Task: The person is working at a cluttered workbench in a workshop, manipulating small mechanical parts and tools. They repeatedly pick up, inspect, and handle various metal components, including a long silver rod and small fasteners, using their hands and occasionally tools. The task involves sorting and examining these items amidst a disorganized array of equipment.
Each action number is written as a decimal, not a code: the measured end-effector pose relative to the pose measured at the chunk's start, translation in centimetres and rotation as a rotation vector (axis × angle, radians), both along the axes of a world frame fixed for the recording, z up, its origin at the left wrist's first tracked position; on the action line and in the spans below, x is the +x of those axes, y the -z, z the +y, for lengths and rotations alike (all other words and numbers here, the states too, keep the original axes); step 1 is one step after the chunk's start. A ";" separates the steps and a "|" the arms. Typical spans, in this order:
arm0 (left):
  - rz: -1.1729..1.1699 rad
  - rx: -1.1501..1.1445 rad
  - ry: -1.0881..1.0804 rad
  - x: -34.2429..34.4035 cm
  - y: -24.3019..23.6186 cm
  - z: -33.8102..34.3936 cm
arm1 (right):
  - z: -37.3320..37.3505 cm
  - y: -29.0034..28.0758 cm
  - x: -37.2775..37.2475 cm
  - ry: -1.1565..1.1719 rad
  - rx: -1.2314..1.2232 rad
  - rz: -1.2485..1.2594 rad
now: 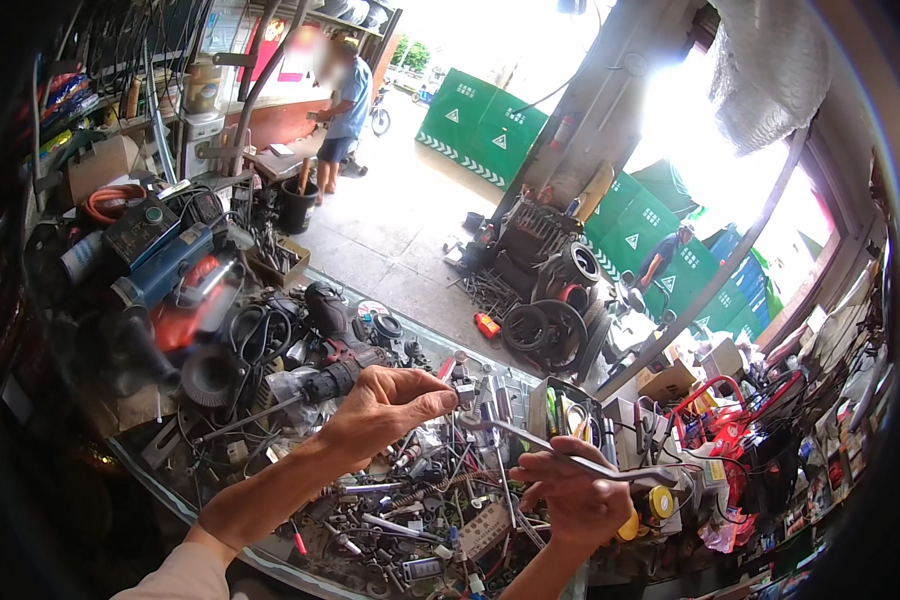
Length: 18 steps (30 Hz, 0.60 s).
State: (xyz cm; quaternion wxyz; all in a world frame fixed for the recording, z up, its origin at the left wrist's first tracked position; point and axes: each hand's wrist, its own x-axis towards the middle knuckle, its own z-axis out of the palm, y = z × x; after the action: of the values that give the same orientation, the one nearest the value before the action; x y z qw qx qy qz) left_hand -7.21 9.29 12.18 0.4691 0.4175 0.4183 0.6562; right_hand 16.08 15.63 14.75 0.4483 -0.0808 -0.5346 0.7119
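My left hand reaches over the cluttered bench, thumb and fingers pinched on a small metal piece that looks like a nut. In my right hand lies a dark metal wrench, gripped partway along its handle. The wrench's jaw end points left, just below the small metal piece; a narrow gap seems to part them. Under both hands spread loose bolts, sockets, rods and small parts. A power drill with a long bit lies beside my left wrist.
A glass-edged bench carries the clutter. On the left are a blue cylindrical tool and cables. An open box of tools stands right of my hands. Tyres lie on the floor beyond. Two people stand farther off, one by a table.
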 end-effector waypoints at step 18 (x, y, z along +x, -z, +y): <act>-0.013 -0.006 0.050 0.7 0.6 0.6 | -3.0 1.0 -1.8 1.380 0.299 0.006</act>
State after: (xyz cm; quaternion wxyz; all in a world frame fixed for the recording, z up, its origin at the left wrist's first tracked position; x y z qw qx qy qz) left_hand -6.52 9.90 11.54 0.4894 0.4223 0.4068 0.6455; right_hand 14.23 12.66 13.79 0.8051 -0.3369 -0.4521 0.1842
